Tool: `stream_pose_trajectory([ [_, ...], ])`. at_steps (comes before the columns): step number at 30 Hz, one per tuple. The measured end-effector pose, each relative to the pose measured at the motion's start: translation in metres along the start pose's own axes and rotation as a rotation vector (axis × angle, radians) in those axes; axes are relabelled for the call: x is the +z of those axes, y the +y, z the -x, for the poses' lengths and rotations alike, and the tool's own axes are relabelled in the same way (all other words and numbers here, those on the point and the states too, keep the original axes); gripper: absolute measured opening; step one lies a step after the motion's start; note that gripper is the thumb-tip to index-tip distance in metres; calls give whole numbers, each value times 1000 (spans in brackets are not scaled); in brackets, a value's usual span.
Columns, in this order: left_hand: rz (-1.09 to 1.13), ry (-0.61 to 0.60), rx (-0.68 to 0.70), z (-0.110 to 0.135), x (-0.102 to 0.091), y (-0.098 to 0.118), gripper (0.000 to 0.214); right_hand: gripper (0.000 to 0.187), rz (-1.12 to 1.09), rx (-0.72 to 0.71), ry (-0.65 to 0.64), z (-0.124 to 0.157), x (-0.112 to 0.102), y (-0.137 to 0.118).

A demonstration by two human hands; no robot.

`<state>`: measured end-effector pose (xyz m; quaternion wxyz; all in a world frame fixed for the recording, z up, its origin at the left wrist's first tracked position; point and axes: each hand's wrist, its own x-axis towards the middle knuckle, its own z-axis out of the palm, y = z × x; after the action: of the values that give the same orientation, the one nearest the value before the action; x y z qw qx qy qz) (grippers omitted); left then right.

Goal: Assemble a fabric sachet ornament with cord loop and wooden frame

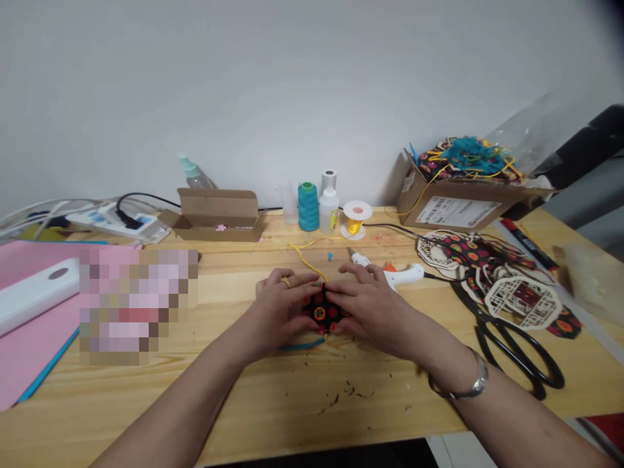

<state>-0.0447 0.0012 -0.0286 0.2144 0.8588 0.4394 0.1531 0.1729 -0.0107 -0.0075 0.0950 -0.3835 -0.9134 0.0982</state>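
Note:
A small black fabric piece (322, 312) with red and orange round motifs lies on the wooden table. My left hand (288, 298) holds its left side, and my right hand (363, 302) grips the opposite side. Fingertips of both hands meet near its top edge and cover much of it. Yellow cord (312, 265) runs from the top of the fabric toward a white spool (357, 218). Below the fabric, a blue strand (305, 344) pokes out beside my left hand. Just beyond my right hand rests a white glue gun (405, 275), partly hidden by the fingers.
Black scissors (519, 351) and wooden lattice-cut pieces (524, 302) lie at right, before a cardboard box (451, 211) of cords and fabric. Teal thread (308, 207) and a small bottle (329, 211) stand behind. An open narrow box (217, 218) and pink sheets (43, 351) occupy the left.

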Motion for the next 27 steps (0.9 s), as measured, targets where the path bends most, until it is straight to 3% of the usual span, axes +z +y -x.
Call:
stream_pose_trajectory([
  [15, -90, -23, -12, 0, -4, 2, 41, 36, 12, -1, -2, 2, 1, -1],
  [19, -63, -30, 7, 0, -4, 2, 40, 47, -31, -12, 53, 2, -7, 2],
  [27, -41, 55, 34, 2, -5, 15, 43, 46, -80, 13, 106, 4, -9, 9],
])
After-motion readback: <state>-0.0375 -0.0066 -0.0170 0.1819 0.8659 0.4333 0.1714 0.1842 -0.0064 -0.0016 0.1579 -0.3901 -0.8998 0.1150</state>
